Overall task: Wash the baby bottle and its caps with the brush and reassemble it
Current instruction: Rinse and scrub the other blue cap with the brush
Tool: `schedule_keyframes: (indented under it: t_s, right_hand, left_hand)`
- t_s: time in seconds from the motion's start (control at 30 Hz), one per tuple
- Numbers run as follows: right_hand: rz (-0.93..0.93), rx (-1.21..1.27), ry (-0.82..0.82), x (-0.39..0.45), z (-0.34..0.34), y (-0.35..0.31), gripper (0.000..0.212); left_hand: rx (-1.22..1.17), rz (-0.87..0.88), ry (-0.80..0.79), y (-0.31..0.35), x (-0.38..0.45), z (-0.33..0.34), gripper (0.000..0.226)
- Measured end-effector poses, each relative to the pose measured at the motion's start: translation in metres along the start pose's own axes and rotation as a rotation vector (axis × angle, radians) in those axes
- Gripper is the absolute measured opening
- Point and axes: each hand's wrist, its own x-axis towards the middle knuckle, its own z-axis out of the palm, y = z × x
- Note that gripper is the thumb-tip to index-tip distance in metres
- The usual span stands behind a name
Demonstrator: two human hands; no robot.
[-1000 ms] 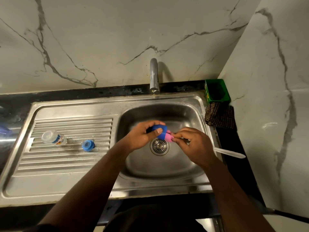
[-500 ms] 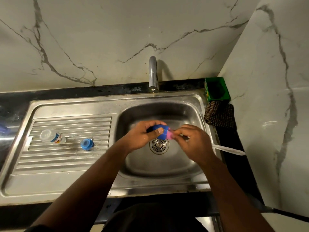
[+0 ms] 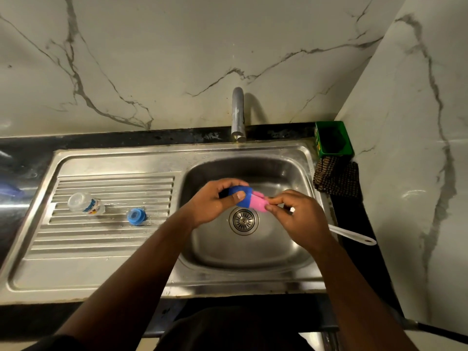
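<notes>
Currently my left hand grips the blue cap over the sink; my right hand pinches the brush, pink sponge head at the cap. Bottle and blue ring lie on the drainboard, apart.

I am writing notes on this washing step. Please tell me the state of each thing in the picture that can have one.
Left hand: grips the blue cap.
Right hand: pinches the pink brush head, which is at the cap.
Bottle: uncapped, lying on the drainboard.
Blue ring: loose on the drainboard.
Tap: no water seen.
Green tub: open.
</notes>
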Motion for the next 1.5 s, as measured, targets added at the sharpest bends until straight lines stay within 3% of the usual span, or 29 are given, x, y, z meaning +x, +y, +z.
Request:
schedule_keyframes:
  t_s: [0.17, 0.27, 0.37, 0.43, 0.7, 0.8, 0.9, 1.07, 1.2, 1.37, 1.5]
  right_hand:
    - [-0.198, -0.131, -0.046, -0.005, -0.010, -0.008, 0.013]
    - [-0.151, -0.104, -0.014, -0.003, -0.014, -0.007, 0.013]
    - [-0.150, -0.092, -0.095, -0.003, -0.013, -0.008, 0.015]
    - [-0.081, -0.055, -0.049, -0.002, -0.013, -0.008, 0.017]
    - [-0.046, -0.019, -0.005, -0.010, -0.009, -0.013, 0.017]
    - [-0.189, -0.139, -0.019, -0.017, -0.009, -0.014, 0.014]
    - [-0.286, -0.264, 0.076, -0.017, -0.015, -0.007, 0.010]
    - [-0.073, -0.016, -0.145, -0.026, 0.001, -0.008, 0.017]
    - [0.121, 0.009, -0.012, -0.024, -0.008, -0.004, 0.009]
    - [-0.223, -0.162, -0.027, -0.038, -0.004, -0.006, 0.010]
    - [-0.241, -0.197, 0.032, -0.028, -0.017, 0.004, 0.006]
  left_hand:
    - [0.047, -0.013, -0.024, 0.000, -0.003, 0.009, 0.027]
    - [0.022, -0.021, -0.012, 0.002, -0.003, 0.006, 0.028]
    - [0.060, 0.017, -0.051, 0.005, -0.004, 0.007, 0.028]
    - [0.028, 0.036, 0.004, 0.006, -0.003, 0.005, 0.029]
    - [0.109, 0.094, -0.088, 0.010, -0.001, 0.000, 0.032]
    - [0.136, 0.103, -0.132, 0.007, -0.003, 0.001, 0.034]
    - [0.073, 0.046, -0.105, 0.000, -0.008, 0.003, 0.030]
    - [0.115, 0.093, -0.149, -0.005, -0.013, 0.009, 0.033]
    - [0.110, 0.129, -0.163, -0.007, -0.013, 0.009, 0.035]
    - [0.100, 0.086, -0.151, -0.016, -0.012, 0.007, 0.033]
    - [-0.166, -0.048, -0.174, -0.017, -0.018, 0.010, 0.037]
